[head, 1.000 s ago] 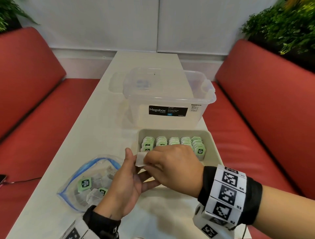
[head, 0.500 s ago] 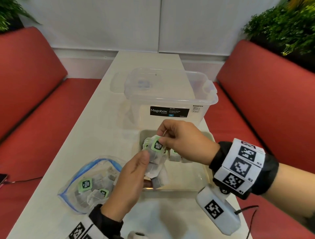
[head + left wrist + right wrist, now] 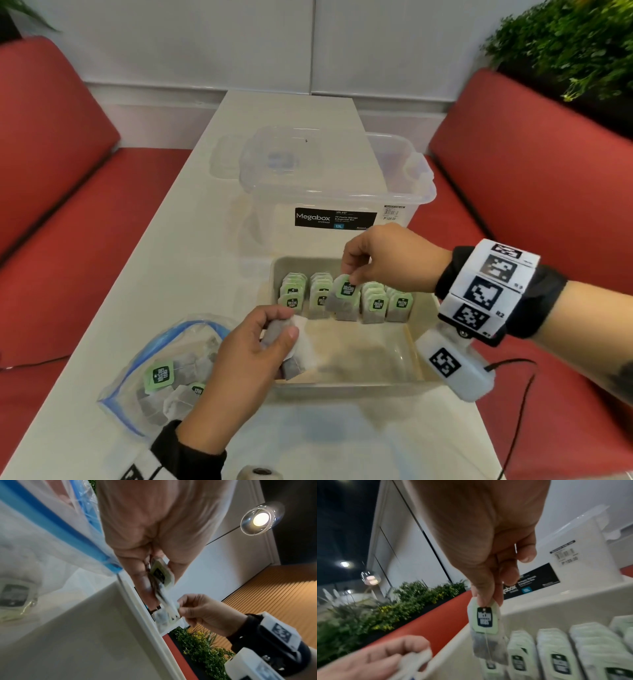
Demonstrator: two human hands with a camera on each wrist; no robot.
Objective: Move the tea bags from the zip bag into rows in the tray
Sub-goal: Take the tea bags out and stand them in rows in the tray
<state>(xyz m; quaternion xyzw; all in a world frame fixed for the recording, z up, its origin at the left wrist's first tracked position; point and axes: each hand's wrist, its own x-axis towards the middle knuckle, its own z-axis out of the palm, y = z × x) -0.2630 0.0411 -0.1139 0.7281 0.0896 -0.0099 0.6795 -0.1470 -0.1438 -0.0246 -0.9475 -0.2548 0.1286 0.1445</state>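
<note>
A beige tray holds several rows of green-tagged tea bags standing along its far side. My right hand pinches one tea bag by its top; the bag hangs over the middle row. My left hand grips a small bunch of tea bags over the tray's near left corner; in the left wrist view that bunch sits between thumb and fingers. A clear zip bag with a blue seal lies on the table to the left, with more tea bags inside.
A clear Megabox storage box stands just behind the tray. The white table runs between two red benches. A cable trails off the right wrist unit near the table's right edge.
My right hand has taken one tea bag out of the left hand's bunch and carried it forward to the rows. The left hand stayed near the tray's front left with the rest.
</note>
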